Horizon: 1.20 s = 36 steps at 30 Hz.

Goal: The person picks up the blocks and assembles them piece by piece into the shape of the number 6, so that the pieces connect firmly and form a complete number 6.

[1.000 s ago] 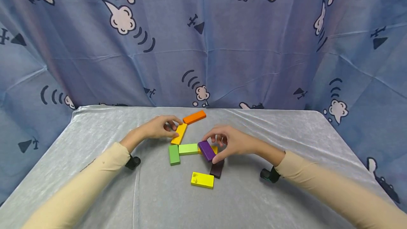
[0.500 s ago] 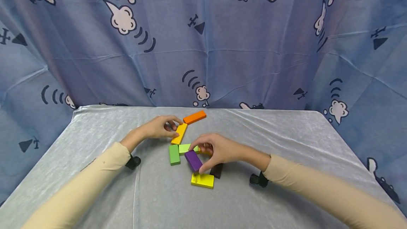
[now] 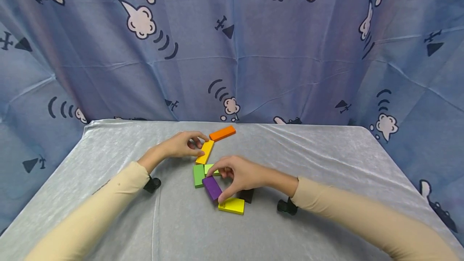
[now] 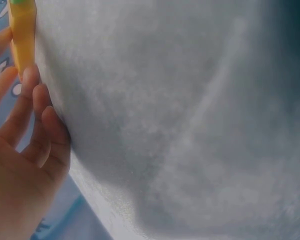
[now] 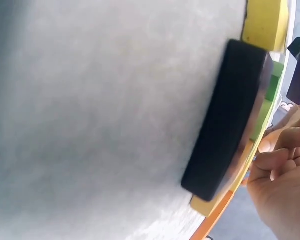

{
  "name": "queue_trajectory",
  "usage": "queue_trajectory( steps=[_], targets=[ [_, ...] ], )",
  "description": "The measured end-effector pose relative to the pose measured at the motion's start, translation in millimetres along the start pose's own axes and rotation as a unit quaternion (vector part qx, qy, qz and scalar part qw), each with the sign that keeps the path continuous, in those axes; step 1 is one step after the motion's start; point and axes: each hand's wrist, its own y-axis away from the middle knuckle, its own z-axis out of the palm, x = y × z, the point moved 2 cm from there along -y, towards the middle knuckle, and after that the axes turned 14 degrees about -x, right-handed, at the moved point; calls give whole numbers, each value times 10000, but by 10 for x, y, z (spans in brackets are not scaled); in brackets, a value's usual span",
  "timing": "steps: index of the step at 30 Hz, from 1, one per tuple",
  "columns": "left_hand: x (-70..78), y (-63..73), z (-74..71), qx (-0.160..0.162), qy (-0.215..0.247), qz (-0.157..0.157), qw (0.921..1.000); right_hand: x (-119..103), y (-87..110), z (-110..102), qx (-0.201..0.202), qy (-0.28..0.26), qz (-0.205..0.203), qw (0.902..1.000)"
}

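My right hand (image 3: 242, 173) holds a purple block (image 3: 212, 188) by its ends between thumb and fingers. The block hangs over the cloth in front of the green block (image 3: 198, 175) and overlaps the left end of a bright yellow block (image 3: 232, 206). My left hand (image 3: 182, 145) pinches an amber-yellow block (image 3: 205, 152) lying on the cloth, thumb at its near part and fingertips at its far end. The left wrist view shows fingertips against that amber-yellow block (image 4: 24, 35). A light green block (image 3: 211, 169) lies beside the green one, partly hidden by my right hand.
An orange block (image 3: 222, 133) lies at the far end, touching the amber-yellow one. A dark brown block (image 3: 247, 195) sits under my right hand; the right wrist view shows this dark block (image 5: 227, 120) large. Grey cloth (image 3: 308, 233) covers the table, and a patterned blue curtain (image 3: 282, 71) hangs behind.
My right hand has carried the purple block left and toward the near side, away from over the dark brown block. The left hand stays in place on the amber-yellow block.
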Motion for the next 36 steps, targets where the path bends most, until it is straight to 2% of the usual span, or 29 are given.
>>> queue_trajectory(
  steps=[9, 16, 36],
  targets=[
    [-11, -10, 2, -20, -7, 59, 10000, -34, -67, 62, -165, -35, 300, 9994],
    [-21, -8, 9, -37, 38, 50, 10000, -52, -100, 81, -315, 135, 435, 9985],
    [-2, 0, -5, -26, 14, 61, 10000, -68, -139, 85, -391, 280, 496, 9976]
  ],
)
